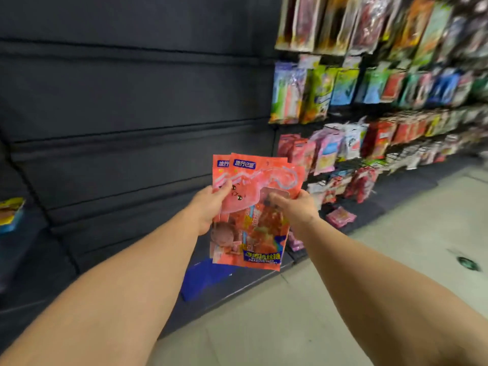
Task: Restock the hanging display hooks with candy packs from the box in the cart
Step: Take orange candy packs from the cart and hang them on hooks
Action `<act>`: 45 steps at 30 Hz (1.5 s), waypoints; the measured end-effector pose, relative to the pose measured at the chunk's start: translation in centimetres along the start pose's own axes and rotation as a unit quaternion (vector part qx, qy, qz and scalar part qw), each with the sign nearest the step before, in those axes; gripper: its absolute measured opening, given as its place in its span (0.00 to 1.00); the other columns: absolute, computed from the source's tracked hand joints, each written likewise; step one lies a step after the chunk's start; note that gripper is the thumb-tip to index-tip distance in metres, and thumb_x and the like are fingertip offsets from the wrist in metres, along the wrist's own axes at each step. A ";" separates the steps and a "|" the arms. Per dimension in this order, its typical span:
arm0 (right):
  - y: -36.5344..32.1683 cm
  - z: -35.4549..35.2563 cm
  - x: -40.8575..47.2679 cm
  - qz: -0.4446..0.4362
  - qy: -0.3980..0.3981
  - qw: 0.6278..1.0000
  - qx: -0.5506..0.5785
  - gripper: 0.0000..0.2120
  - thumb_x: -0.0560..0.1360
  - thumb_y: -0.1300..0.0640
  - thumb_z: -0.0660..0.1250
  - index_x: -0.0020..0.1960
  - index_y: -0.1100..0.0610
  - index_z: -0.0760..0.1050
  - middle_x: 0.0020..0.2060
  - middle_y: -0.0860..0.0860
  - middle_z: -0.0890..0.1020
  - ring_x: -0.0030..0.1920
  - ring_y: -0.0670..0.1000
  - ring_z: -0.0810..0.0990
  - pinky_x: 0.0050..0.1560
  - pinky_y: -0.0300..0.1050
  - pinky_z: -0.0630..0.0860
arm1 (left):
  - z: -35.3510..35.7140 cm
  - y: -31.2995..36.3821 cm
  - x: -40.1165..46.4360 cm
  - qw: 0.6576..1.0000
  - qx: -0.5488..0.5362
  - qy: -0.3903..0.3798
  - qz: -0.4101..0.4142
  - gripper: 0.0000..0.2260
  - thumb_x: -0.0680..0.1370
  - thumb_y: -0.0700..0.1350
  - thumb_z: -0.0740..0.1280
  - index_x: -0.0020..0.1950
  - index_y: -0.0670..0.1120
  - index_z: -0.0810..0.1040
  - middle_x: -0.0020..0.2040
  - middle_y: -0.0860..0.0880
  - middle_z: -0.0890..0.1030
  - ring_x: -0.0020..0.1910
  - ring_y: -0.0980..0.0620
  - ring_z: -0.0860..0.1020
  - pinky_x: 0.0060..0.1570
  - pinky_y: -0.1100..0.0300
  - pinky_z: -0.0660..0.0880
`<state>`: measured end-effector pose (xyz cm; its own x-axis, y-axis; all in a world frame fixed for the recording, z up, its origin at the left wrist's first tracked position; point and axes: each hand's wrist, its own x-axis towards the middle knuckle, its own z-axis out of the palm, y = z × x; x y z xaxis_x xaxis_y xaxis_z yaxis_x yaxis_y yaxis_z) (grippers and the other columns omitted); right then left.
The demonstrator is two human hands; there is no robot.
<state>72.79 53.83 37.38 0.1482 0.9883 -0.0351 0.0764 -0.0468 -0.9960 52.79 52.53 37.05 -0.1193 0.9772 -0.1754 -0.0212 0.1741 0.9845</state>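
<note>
I hold a small stack of pink-orange candy packs (257, 207) upright in front of me, two or three overlapping. My left hand (208, 207) grips their left edge with the thumb on the front. My right hand (293, 207) pinches the right side of the front pack near its clear window. To the right, the hanging display (369, 101) carries rows of colourful packs on hooks. The box and the cart are out of view.
A dark slatted wall panel (132, 114) with no goods fills the left and centre. A blue sheet (208, 281) lies on the base shelf below the packs. A pink pack (340, 216) lies on the low shelf. Pale floor tiles (369, 273) spread to the right.
</note>
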 end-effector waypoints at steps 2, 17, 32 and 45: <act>0.2 -3.3 1.5 -0.002 0.033 0.999 0.009 0.09 0.70 0.58 0.78 0.47 0.55 0.79 0.45 0.51 0.84 0.49 0.55 0.84 0.54 0.52 0.81 | 3.8 0.3 1.9 1.000 0.003 -0.030 -0.003 0.22 0.79 0.62 0.67 0.69 0.51 0.77 0.62 0.49 0.84 0.63 0.48 0.80 0.74 0.43 0.65; 5.2 -10.5 22.4 0.070 0.126 0.989 0.039 0.12 0.69 0.48 0.77 0.47 0.54 0.81 0.44 0.55 0.86 0.45 0.58 0.86 0.51 0.60 0.82 | 14.0 -1.8 23.8 0.995 -0.005 -0.066 -0.079 0.45 0.64 0.75 0.70 0.75 0.51 0.73 0.74 0.49 0.73 0.74 0.43 0.70 0.74 0.41 0.61; 6.4 -11.6 43.0 0.139 0.099 0.983 0.072 0.21 0.70 0.46 0.77 0.56 0.59 0.80 0.48 0.56 0.85 0.48 0.60 0.85 0.51 0.61 0.82 | 13.7 -0.5 41.1 0.988 0.004 0.094 -0.124 0.54 0.54 0.81 0.70 0.71 0.49 0.75 0.68 0.44 0.78 0.65 0.39 0.77 0.69 0.38 0.70; 9.1 -15.2 60.2 0.194 -0.082 0.978 0.005 0.15 0.75 0.48 0.72 0.49 0.61 0.79 0.32 0.52 0.78 0.29 0.49 0.76 0.24 0.37 0.73 | 23.8 -4.2 45.3 0.948 -0.037 0.259 -0.180 0.58 0.44 0.82 0.71 0.65 0.48 0.80 0.62 0.44 0.82 0.60 0.41 0.80 0.66 0.38 0.73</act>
<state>97.35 110.67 27.41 0.0035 0.9067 -0.4218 0.0363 -0.4216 -0.9060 71.10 98.94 25.00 -0.5618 0.6631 -0.4947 -0.2192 0.4573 0.8619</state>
